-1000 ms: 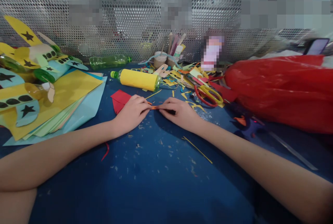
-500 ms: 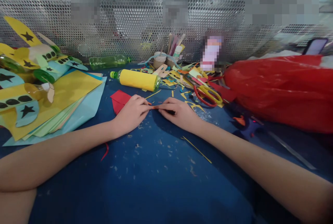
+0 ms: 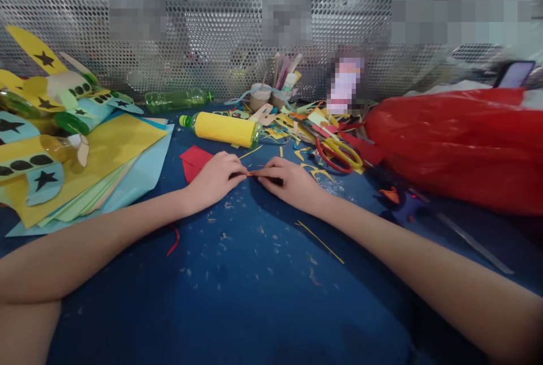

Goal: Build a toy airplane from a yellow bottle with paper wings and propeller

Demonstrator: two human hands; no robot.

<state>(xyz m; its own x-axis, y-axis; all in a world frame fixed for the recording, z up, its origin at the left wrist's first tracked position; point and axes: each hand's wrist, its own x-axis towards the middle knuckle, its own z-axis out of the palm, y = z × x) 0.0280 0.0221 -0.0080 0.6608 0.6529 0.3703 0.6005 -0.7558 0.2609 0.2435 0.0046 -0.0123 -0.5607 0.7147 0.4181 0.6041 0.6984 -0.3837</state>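
A small orange strip (image 3: 250, 173), possibly paper, is pinched between the fingertips of both hands just above the blue table (image 3: 237, 297). My left hand (image 3: 215, 179) is closed on its left end, and my right hand (image 3: 289, 184) is closed on its right end. Most of the strip is hidden by the fingers. Folded red paper (image 3: 195, 161) lies beside my left hand. Behind both hands rests a green bottle wrapped in yellow paper (image 3: 224, 129), on its side.
Scissors (image 3: 339, 154) lie among paper scraps (image 3: 292, 124) right of the bottle. A red plastic bag (image 3: 458, 150) and a glue gun (image 3: 407, 206) sit at the right. Coloured sheets (image 3: 127, 138) and decorated bottle planes (image 3: 38, 164) fill the left. A metal mesh (image 3: 220, 25) stands behind.
My left hand has shifted very slightly, and less of the orange strip shows between the fingertips. My right hand has hardly moved.
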